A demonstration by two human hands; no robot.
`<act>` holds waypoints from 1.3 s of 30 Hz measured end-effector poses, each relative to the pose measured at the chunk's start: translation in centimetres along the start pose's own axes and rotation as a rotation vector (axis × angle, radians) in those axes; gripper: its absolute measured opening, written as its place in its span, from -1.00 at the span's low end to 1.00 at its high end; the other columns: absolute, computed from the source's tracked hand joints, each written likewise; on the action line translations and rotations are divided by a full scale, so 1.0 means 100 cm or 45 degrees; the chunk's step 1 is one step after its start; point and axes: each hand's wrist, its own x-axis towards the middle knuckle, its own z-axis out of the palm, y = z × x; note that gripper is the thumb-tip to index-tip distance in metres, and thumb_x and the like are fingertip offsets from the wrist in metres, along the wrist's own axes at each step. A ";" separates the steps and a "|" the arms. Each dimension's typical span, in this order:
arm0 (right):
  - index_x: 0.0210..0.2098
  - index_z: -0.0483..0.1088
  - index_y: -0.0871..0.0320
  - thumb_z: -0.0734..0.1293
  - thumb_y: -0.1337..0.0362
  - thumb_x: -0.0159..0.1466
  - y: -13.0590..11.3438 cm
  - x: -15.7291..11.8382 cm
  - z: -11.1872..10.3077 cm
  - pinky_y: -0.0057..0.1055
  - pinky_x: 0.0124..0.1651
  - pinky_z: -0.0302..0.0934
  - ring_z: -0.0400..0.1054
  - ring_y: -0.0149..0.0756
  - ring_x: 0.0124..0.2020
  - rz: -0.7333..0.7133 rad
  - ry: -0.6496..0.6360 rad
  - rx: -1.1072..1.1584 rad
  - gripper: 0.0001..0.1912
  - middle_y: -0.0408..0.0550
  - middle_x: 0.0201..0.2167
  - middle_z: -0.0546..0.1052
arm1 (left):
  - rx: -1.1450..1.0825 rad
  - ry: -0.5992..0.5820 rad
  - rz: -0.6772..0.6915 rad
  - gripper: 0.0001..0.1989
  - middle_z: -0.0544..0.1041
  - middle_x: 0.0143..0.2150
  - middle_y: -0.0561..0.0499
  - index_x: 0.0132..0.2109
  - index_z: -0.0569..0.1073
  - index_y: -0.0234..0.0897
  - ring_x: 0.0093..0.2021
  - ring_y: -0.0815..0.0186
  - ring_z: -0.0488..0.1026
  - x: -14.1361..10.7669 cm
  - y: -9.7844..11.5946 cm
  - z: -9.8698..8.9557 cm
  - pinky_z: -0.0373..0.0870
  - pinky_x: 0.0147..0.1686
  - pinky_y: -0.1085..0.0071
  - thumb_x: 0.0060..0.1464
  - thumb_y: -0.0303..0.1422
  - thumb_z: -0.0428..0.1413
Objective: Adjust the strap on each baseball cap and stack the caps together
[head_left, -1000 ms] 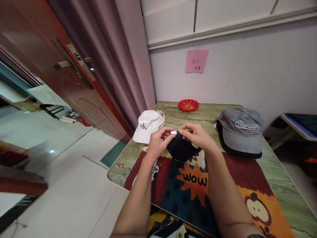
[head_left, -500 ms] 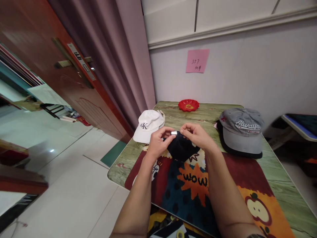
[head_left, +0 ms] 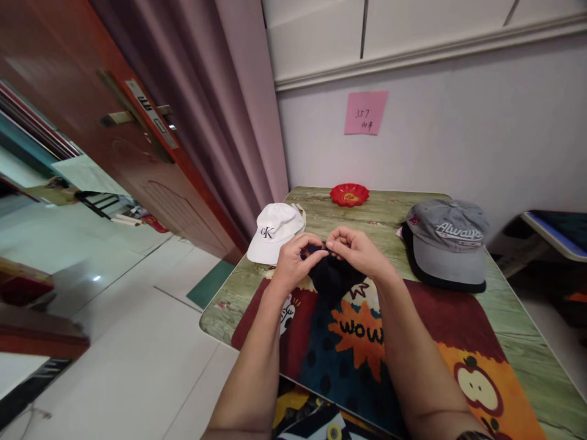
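Both hands pinch the upper edge of a black cap [head_left: 334,278] above the patterned mat. My left hand [head_left: 296,260] has its thumb and fingers closed on the cap's left part. Close beside it, my right hand [head_left: 358,249] is closed on the same edge, fingertips nearly touching the left ones. A white cap with CK letters [head_left: 275,232] lies just left of my left hand. To the right, a grey cap [head_left: 447,241] rests on top of a black one [head_left: 415,272].
A red scalloped dish [head_left: 349,195] stands at the back of the green table [head_left: 527,318]. The mat [head_left: 302,342] carries a WOW print. A pink note [head_left: 365,113] is on the wall. Left are a curtain [head_left: 229,110] and a wooden door [head_left: 151,177].
My right hand has moved slightly left, closer to my left hand. The silvery-white piece between the fingertips is no longer visible, and the black cap has shifted and changed shape a little.
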 end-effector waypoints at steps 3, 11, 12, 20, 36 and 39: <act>-0.24 0.40 0.14 0.34 -0.02 0.26 0.000 -0.001 -0.006 -0.43 -0.31 0.23 0.34 -0.37 -0.41 0.023 -0.041 -0.001 -0.67 -0.15 -0.41 0.46 | -0.079 0.066 -0.060 -0.85 0.58 -0.20 -0.05 -0.28 0.51 -0.25 -0.16 0.26 0.51 -0.001 -0.004 -0.002 0.41 -0.21 0.40 0.09 -0.26 0.25; -0.24 0.48 0.17 0.38 0.05 0.21 0.005 -0.005 -0.022 -0.47 -0.42 0.07 0.24 -0.40 -0.50 0.132 -0.172 -0.128 -0.70 -0.20 -0.55 0.42 | -0.450 0.174 -0.473 -0.74 0.50 -0.43 0.08 -0.31 0.50 -0.28 -0.52 0.45 0.34 -0.001 -0.007 -0.003 0.30 -0.51 0.51 -0.05 -0.22 0.34; -0.25 0.49 0.17 0.37 0.07 0.21 0.006 -0.004 -0.021 -0.47 -0.44 0.04 0.23 -0.41 -0.51 0.128 -0.160 -0.136 -0.71 -0.21 -0.55 0.40 | -0.490 0.150 -0.487 -0.73 0.50 -0.43 0.09 -0.31 0.49 -0.29 -0.53 0.46 0.34 -0.001 -0.006 -0.003 0.30 -0.52 0.52 -0.07 -0.22 0.35; -0.34 0.51 0.18 0.37 -0.02 0.21 0.008 -0.001 -0.013 -0.46 -0.49 -0.10 0.07 -0.45 -0.56 0.094 -0.109 -0.131 -0.64 -0.24 -0.60 0.30 | -0.745 -0.002 -0.673 -0.75 0.41 -0.52 0.12 -0.31 0.41 -0.28 -0.57 0.45 0.37 -0.003 -0.004 -0.004 0.41 -0.59 0.52 -0.04 -0.24 0.28; -0.40 0.47 0.18 0.36 0.06 0.21 0.007 -0.001 -0.013 -0.46 -0.48 -0.10 0.08 -0.44 -0.55 0.101 -0.015 -0.172 -0.72 -0.24 -0.59 0.31 | 0.360 -0.081 0.000 -0.85 0.56 -0.17 -0.04 -0.18 0.53 -0.23 -0.15 0.23 0.49 -0.003 0.000 -0.008 0.40 -0.12 0.31 0.05 -0.48 0.19; -0.39 0.47 0.18 0.36 0.08 0.21 0.007 -0.001 -0.012 -0.46 -0.47 -0.08 0.09 -0.45 -0.53 0.087 -0.033 -0.173 -0.73 -0.23 -0.58 0.31 | 0.335 -0.038 0.077 -0.87 0.57 -0.15 -0.05 -0.18 0.53 -0.22 -0.08 0.21 0.50 -0.003 0.000 -0.008 0.39 -0.03 0.28 0.09 -0.46 0.20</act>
